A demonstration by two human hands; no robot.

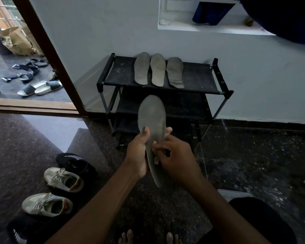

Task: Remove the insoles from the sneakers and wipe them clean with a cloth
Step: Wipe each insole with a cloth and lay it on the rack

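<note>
Left hand (137,153) grips the insole (152,117), toe pointing away toward the rack (197,79). Right hand (175,160) pinches its near edge, by the heel.

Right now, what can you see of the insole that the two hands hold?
The insole is grey, thin and foam-like, with a dull, worn surface. It is held nearly upright in the air, toe end up, before the shoe rack. The left hand grips its left edge; the right hand pinches its right edge, lower down.
</note>
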